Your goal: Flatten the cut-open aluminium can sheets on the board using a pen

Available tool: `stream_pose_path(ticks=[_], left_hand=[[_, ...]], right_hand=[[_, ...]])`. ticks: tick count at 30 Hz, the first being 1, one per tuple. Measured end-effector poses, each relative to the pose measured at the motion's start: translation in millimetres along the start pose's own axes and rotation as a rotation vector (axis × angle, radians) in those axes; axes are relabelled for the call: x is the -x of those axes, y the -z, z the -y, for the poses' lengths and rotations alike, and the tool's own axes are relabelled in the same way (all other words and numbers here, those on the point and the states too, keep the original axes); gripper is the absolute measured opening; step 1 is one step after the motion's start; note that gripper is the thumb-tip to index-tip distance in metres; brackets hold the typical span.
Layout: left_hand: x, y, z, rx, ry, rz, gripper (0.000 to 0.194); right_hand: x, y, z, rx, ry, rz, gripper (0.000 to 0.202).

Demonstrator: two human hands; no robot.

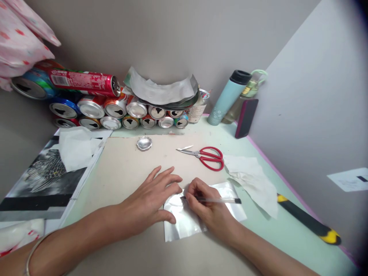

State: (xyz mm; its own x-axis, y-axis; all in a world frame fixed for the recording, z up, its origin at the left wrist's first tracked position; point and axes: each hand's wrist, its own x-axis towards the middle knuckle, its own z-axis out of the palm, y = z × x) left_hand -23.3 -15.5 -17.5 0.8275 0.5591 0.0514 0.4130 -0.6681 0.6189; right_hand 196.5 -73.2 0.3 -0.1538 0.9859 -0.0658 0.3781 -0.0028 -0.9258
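A shiny silver metal sheet [184,224] lies on the beige board in front of me. My right hand [209,207] pinches a clear pen [222,200] with a black end cap, its tip at the left part of the sheet. A faint curved outline shows near the tip. My left hand [155,195] is spread over the sheet's left edge, fingers apart, holding nothing. Beyond the hands are a small round silver can bottom [144,143] and red-handled scissors [211,158], with a thin metal sliver beside the blades.
Stacked drink cans [136,109] line the back wall, with curved metal sheets [163,92] on top. A blue bottle [228,99] and dark phone [246,118] stand back right. White tissue [254,182] and a yellow-black handle [307,218] lie right. A bird picture [47,172] lies left.
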Motion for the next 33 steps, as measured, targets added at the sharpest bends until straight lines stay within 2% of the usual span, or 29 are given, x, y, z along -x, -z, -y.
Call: stream_pose_path(ticks=[16,33], left_hand=[[1.2,-1.6,1.7,-0.001,-0.022,-0.036,0.052],[-0.5,-0.1,1.7,0.007,0.000,-0.017,0.051]], right_hand=[[0.3,0.6,1.2,-0.017,0.020,0.016,0.021],[1.1,1.5,3.0,-0.046,0.019,0.038,0.020]])
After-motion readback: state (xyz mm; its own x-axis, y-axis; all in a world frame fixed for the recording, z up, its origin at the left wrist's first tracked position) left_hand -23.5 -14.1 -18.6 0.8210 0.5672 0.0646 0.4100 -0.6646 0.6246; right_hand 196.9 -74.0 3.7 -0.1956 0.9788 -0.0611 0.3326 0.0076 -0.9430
